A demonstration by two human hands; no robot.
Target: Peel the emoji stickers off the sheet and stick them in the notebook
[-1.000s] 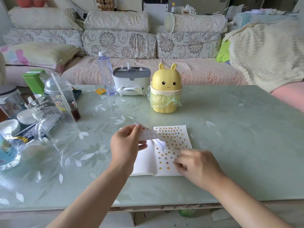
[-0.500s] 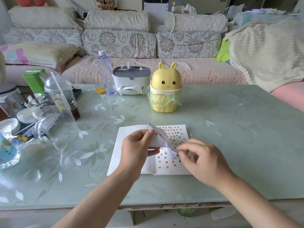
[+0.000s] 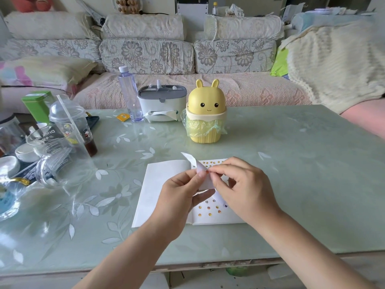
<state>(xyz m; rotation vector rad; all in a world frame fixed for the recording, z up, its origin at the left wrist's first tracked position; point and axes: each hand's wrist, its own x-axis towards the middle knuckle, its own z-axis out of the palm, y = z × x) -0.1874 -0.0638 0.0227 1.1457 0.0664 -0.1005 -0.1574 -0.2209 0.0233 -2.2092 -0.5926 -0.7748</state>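
An open white notebook [image 3: 160, 188] lies on the table in front of me, its right page dotted with many small emoji stickers [image 3: 210, 209]. My left hand [image 3: 181, 197] pinches a curled white sticker sheet [image 3: 194, 165] and holds it up over the notebook's middle. My right hand [image 3: 243, 188] meets it from the right, thumb and forefinger pinched at the sheet's edge on a small orange sticker [image 3: 207, 172]. Both hands hide the middle of the right page.
A yellow bunny-shaped bin [image 3: 205, 114] with a plastic liner stands behind the notebook. A tissue box [image 3: 161, 103] and a water bottle [image 3: 129, 94] are further back. Clear cups, a glass jug [image 3: 56, 155] and bowls crowd the table's left side. A sofa lies beyond.
My right hand has risen from the right page to the sheet's edge. My left hand has brought the sheet right and lower, over the notebook's middle. The left page is now uncovered.
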